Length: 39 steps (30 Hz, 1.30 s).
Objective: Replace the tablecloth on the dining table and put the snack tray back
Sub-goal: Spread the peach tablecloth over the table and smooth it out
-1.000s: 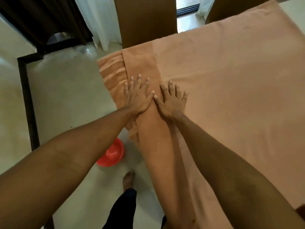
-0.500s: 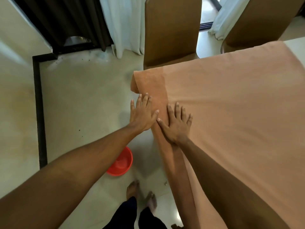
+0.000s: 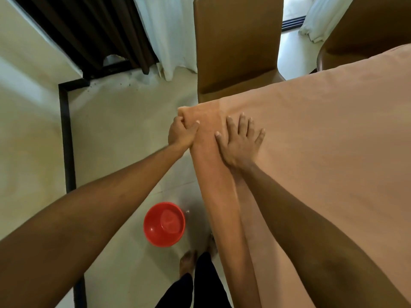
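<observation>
Peach-hued; clutching tablecloth (image 3: 322, 152) hem in left grip (image 3: 181, 134), pressing flat-fingered right grip (image 3: 239, 143) just beside; risking dragging it askew by overtugging.

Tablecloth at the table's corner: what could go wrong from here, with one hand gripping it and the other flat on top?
1. The left hand grips only the bunched edge of the tablecloth; if that grip slips, the hanging strip may slide to the floor.
2. The red bowl sits on the floor close to a bare foot; a step could kick it.
3. The right hand, pressing flat, may drag wrinkles into the cloth.
</observation>
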Tool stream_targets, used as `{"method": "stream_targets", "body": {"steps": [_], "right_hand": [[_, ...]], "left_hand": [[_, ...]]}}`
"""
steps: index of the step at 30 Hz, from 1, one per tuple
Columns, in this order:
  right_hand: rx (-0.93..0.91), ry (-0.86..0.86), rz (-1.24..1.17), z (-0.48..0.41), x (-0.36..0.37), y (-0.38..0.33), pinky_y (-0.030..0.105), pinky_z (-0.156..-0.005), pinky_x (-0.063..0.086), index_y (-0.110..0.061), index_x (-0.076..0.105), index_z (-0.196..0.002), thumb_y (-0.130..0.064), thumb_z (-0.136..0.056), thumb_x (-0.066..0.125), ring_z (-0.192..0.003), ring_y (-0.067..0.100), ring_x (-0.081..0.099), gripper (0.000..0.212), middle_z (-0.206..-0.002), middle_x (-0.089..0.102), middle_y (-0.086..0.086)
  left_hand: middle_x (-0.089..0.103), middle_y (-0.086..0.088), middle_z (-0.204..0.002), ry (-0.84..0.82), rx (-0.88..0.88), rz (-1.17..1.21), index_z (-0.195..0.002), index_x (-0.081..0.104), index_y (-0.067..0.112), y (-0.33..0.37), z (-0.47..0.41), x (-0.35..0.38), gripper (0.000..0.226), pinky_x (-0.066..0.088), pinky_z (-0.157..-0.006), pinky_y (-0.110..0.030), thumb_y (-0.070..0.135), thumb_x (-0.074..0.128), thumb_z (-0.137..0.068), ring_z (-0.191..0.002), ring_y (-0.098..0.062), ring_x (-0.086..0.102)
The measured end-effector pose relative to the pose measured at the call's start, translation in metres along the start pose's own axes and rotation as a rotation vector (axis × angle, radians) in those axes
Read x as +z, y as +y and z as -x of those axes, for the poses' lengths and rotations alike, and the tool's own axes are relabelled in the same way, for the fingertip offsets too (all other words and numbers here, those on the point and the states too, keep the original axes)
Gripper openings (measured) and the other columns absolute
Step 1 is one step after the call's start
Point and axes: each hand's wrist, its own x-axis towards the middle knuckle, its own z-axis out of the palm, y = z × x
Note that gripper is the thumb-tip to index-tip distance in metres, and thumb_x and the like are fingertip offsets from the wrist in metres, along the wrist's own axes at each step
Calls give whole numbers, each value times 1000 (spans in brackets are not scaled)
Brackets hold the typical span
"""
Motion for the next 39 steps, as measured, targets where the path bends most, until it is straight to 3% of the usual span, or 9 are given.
{"method": "stream_targets", "body": {"steps": [3, 9, 13, 19, 21, 23, 28, 33, 39], "right_hand": [[-5, 18, -1, 3, 6, -6, 63, -119, -13, -38, 12, -161, -80, -94, 10, -157, 31, -5, 80, -171, 0, 6], [-25, 4, -7, 8, 8, -25, 65, -118, -10, -37, 12, -161, -80, -93, 10, -157, 31, -5, 81, -171, 0, 6], [-26, -26, 4, 9, 5, -31, 65, -118, -11, -37, 10, -162, -80, -93, 12, -157, 31, -8, 82, -171, -3, 6], [-61, -174, 23, 5, -10, -28, 63, -119, -15, -38, -3, -161, -86, -87, 8, -155, 32, -17, 89, -169, -16, 5], [-80, -215, -30, 5, -21, -24, 62, -121, -10, -36, 2, -162, -82, -91, 10, -156, 33, -10, 85, -171, -9, 5], [-97, -201, -101, 15, -27, -19, 60, -124, 3, -31, 13, -161, -76, -97, 20, -157, 32, 7, 79, -171, 7, 5], [-115, -33, -227, 111, -15, -2, 52, -119, 30, -25, 42, -152, -70, -96, 34, -144, 28, 40, 72, -159, 41, 5], [-161, 20, -139, 212, 6, 12, 47, -112, 37, -26, 53, -144, -58, -96, 53, -134, 30, 48, 58, -155, 45, 8], [-129, 27, -171, 295, 15, -6, 48, -106, 41, -30, 45, -148, -72, -84, 51, -133, 25, 49, 77, -153, 46, 2]], "left_hand": [[65, -1, -106, 77, -89, 146, -108, 52, 18, -4, -13, 3, 32, 47, -66, -26, 43, 64, -92, -84, -14, 60], [52, 7, -76, 155, 83, 31, -89, 48, 16, -23, -24, -11, 18, 38, -57, -24, 29, 58, -97, -67, -11, 49], [49, 7, -76, 118, 100, -4, -91, 43, 16, -22, -27, -20, 19, 36, -56, -26, 30, 52, -100, -65, -9, 45], [59, 2, -94, -15, -91, 292, -106, 50, 20, -10, -2, -35, 26, 45, -60, -28, 39, 58, -91, -79, -13, 56], [63, -1, -102, -114, -153, 353, -116, 52, 18, -14, 16, -40, 36, 50, -63, -30, 39, 62, -88, -86, -16, 62], [67, -3, -99, -208, -195, 410, -110, 58, 18, -26, 42, -39, 30, 52, -62, -30, 38, 63, -88, -85, -19, 65], [71, 0, -109, -278, -181, 433, -117, 61, 20, -79, 117, -22, 30, 58, -77, -35, 33, 66, -90, -96, -18, 68], [68, 16, -67, -502, -284, 396, -96, 66, 27, -112, 170, -18, 11, 46, -63, -27, 35, 65, -90, -72, -9, 62], [70, -2, -81, -388, -254, 357, -94, 68, 17, -115, 200, -27, 12, 55, -62, -29, 28, 68, -90, -73, -19, 66]]}}
